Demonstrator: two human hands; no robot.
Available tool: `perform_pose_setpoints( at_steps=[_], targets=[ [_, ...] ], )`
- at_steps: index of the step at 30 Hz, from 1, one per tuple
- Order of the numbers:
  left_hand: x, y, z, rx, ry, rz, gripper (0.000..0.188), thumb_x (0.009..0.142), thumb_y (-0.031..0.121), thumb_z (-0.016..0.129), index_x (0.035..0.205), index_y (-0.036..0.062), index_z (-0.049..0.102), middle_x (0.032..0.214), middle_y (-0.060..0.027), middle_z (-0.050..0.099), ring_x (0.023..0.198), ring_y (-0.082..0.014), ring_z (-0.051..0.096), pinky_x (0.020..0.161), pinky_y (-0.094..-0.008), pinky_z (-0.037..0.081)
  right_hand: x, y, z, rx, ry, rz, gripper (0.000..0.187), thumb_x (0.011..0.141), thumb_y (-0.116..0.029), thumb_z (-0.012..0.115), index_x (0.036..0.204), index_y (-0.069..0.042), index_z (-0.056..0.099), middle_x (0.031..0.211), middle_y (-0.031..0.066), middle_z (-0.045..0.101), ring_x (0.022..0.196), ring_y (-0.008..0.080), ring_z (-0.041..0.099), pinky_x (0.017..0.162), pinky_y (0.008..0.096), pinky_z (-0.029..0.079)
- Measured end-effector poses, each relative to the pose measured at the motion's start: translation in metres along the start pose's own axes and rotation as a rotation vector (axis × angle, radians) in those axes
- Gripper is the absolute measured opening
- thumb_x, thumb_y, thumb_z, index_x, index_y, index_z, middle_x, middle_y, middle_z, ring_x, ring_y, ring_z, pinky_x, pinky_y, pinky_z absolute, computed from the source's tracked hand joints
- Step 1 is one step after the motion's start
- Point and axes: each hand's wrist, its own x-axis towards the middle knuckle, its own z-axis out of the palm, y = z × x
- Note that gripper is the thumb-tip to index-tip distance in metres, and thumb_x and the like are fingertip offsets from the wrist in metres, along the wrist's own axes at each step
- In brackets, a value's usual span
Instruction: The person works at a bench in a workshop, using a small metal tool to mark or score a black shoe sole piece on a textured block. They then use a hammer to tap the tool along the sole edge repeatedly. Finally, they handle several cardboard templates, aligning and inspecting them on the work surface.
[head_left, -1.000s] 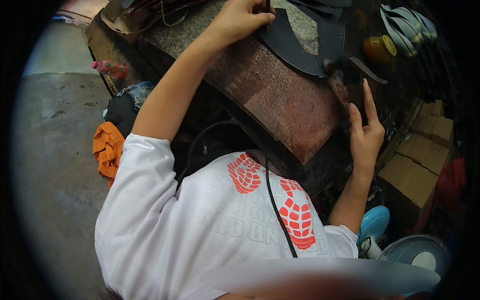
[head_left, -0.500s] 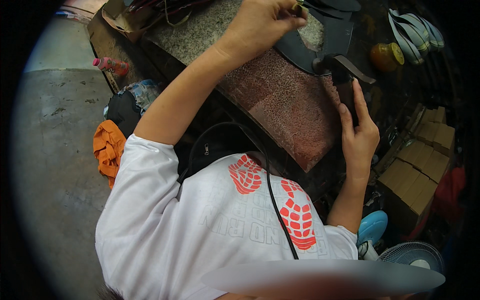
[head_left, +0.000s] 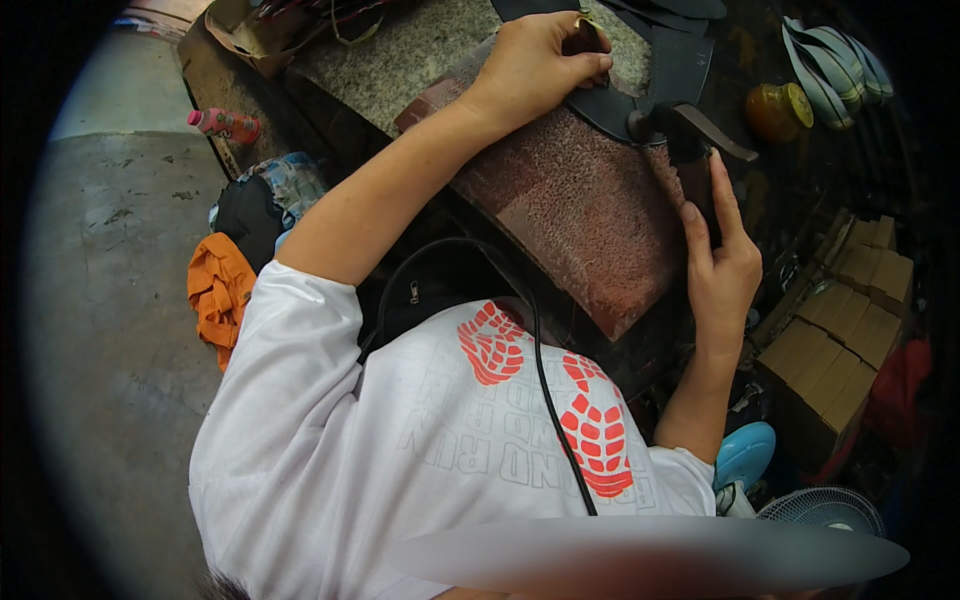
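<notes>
A dark hammer, with a round face to the left and a curved tapering end to the right, lies over the right corner of the reddish stone slab. My right hand grips its handle, thumb and forefinger stretched along the sides. My left hand is closed in a pinch above the slab's far part, beside a curved black sheet piece. A small yellow bit shows at its fingers; its kind is too small to tell.
Beyond the slab lies speckled stone. At right are an orange-brown jar, pale straps and stacked cardboard boxes. A pink bottle and orange cloth sit at left. A fan stands low right.
My left hand has come slightly down and nearer the slab, still pinched. The black piece has shifted a little beneath it. My right hand and the hammer stay almost in place.
</notes>
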Motion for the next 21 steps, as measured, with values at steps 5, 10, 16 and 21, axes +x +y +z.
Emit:
perform_pose_setpoints(
  at_steps=[5, 10, 16, 21],
  targets=[
    [0.001, 0.007, -0.002, 0.184, 0.014, 0.036, 0.012, 0.087, 0.007, 0.069, 0.090, -0.0034, 0.066, 0.075, -0.0097, 0.070, 0.068, -0.0126, 0.064, 0.064, -0.0310, 0.052, -0.003, 0.007, 0.003, 0.004, 0.009, -0.011, 0.052, 0.094, -0.031, 0.068, 0.143, -0.031, 0.053, 0.115, 0.0125, 0.072, 0.098, 0.0275, 0.073, 0.081, 0.0364, 0.055],
    [0.007, 0.008, -0.002, 0.393, -0.069, 0.278, 0.011, 0.087, 0.008, 0.069, 0.089, -0.0029, 0.066, 0.075, -0.0104, 0.070, 0.067, -0.0129, 0.064, 0.063, -0.0311, 0.051, 0.004, 0.003, -0.004, 0.025, -0.012, -0.052, 0.055, 0.093, -0.022, 0.069, 0.145, -0.027, 0.051, 0.117, 0.0115, 0.072, 0.101, 0.0237, 0.072, 0.085, 0.0348, 0.054],
    [0.007, 0.000, 0.011, 0.568, -0.037, 0.555, 0.021, 0.082, 0.009, 0.070, 0.103, 0.0064, 0.071, 0.089, -0.0142, 0.072, 0.082, -0.0293, 0.072, 0.075, -0.0369, 0.058, 0.019, -0.027, -0.056, 0.558, 0.314, -0.411, 0.048, 0.096, -0.009, 0.063, 0.142, -0.007, 0.052, 0.113, 0.0157, 0.071, 0.077, 0.0151, 0.068, 0.064, 0.0258, 0.054],
    [0.004, -0.002, 0.018, 0.599, -0.007, 0.573, 0.017, 0.083, 0.010, 0.068, 0.099, 0.0060, 0.070, 0.086, -0.0140, 0.071, 0.083, -0.0315, 0.071, 0.076, -0.0383, 0.057, 0.020, -0.015, -0.025, 0.219, 0.150, -0.235, 0.052, 0.092, -0.012, 0.069, 0.142, -0.015, 0.055, 0.122, 0.0121, 0.069, 0.083, 0.0171, 0.071, 0.067, 0.0277, 0.055]
  ],
)
